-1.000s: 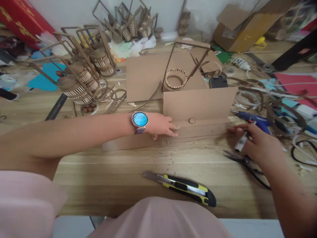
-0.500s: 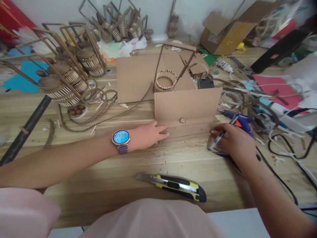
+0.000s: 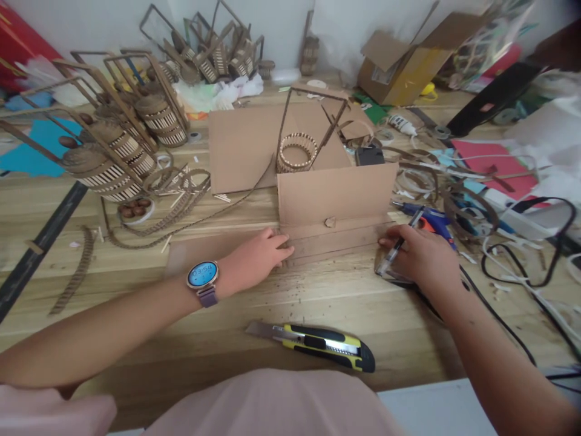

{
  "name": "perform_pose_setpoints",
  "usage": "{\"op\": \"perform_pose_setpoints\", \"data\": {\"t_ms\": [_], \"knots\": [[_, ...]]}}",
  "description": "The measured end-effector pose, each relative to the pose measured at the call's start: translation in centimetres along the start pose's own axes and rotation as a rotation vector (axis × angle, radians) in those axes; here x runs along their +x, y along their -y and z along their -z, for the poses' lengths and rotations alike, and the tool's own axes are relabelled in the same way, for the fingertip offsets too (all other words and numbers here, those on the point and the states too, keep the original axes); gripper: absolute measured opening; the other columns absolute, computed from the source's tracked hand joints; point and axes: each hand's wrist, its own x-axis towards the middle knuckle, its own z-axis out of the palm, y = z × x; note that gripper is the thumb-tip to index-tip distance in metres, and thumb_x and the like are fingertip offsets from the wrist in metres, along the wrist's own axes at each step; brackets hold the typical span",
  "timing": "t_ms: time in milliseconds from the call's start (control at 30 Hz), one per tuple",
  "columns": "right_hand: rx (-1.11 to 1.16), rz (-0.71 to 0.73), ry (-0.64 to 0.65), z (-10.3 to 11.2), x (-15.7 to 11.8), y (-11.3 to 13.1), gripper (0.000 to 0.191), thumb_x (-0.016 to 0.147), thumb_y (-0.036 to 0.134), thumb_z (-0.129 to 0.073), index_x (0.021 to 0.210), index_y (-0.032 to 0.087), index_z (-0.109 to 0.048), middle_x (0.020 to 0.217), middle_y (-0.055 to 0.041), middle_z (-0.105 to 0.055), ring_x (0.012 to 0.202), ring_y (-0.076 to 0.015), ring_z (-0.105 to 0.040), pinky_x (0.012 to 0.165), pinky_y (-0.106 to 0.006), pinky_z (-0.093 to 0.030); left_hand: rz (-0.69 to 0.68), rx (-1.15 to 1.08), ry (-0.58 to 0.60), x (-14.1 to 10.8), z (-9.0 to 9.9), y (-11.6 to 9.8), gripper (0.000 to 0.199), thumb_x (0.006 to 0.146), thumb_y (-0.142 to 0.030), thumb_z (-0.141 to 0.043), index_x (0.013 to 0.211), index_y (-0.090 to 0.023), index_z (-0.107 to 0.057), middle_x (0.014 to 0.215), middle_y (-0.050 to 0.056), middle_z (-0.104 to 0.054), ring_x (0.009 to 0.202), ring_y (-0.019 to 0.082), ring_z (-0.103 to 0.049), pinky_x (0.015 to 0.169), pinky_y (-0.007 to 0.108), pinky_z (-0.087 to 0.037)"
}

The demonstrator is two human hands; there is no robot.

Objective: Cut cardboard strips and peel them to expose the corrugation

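My left hand (image 3: 256,257) lies with its fingers apart on the left part of a folded cardboard sheet (image 3: 336,191). Dark lines run along the sheet's near strip, and one panel stands up behind it. In my right hand (image 3: 420,257) is a pen (image 3: 400,247) with a clear barrel, tip pointing down and left, by the strip's right end. Some dark item under that hand is partly hidden. A yellow-and-black utility knife (image 3: 318,345), blade out to the left, rests on the table nearer to me.
An open woven basket (image 3: 297,151) with a tall handle stands behind the panel. Several lidded baskets (image 3: 102,175) fill the left side. At right are a blue glue gun (image 3: 431,224), cables and coiled strips. A cardboard box (image 3: 403,66) sits at the back.
The view has shifted slightly. My left hand has drawn back a little to the left, showing more cardboard beneath it. My right hand still holds the pen at the sheet's right end.
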Motion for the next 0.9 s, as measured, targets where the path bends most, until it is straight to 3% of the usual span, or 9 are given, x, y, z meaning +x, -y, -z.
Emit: {"op": "perform_pose_setpoints", "data": {"t_ms": [267, 567, 767, 900], "knots": [[-0.017, 0.016, 0.038, 0.7, 0.2, 0.6, 0.023, 0.087, 0.039, -0.054, 0.092, 0.02, -0.067, 0.081, -0.0137, -0.07, 0.08, -0.0279, -0.063, 0.071, -0.035, -0.039, 0.048, -0.02, 0.017, -0.3, 0.1, -0.5, 0.033, 0.101, -0.013, -0.044, 0.127, -0.01, -0.063, 0.142, 0.017, -0.057, 0.119, 0.026, -0.054, 0.1, 0.037, -0.044], [0.034, -0.016, 0.06, 0.8, 0.3, 0.7, 0.026, 0.085, 0.039, -0.055, 0.095, 0.019, -0.068, 0.084, -0.0147, -0.071, 0.081, -0.0282, -0.063, 0.072, -0.035, -0.041, 0.012, 0.008, 0.024, -0.8, 0.7, 0.0, 0.043, 0.099, -0.006, -0.036, 0.136, -0.013, -0.058, 0.142, 0.014, -0.056, 0.11, 0.024, -0.053, 0.096, 0.034, -0.044], [0.169, -0.048, 0.056, 1.3, 0.5, 0.8, 0.022, 0.08, 0.038, -0.056, 0.089, 0.022, -0.067, 0.084, -0.0138, -0.072, 0.081, -0.029, -0.064, 0.071, -0.036, -0.043, -0.03, -0.023, 0.118, 0.0, 2.0, 1.3, 0.044, 0.096, -0.006, -0.042, 0.133, -0.019, -0.062, 0.139, 0.014, -0.053, 0.118, 0.027, -0.051, 0.093, 0.034, -0.044], [0.325, -0.105, 0.012, 2.4, 0.2, 1.2, 0.03, 0.086, 0.041, -0.05, 0.101, 0.022, -0.066, 0.089, -0.0132, -0.074, 0.082, -0.0283, -0.067, 0.069, -0.036, -0.046, -0.014, -0.141, 0.167, 0.6, 2.5, 1.9, 0.037, 0.097, -0.011, -0.047, 0.127, -0.021, -0.066, 0.125, 0.013, -0.055, 0.105, 0.024, -0.056, 0.086, 0.031, -0.042]]}}
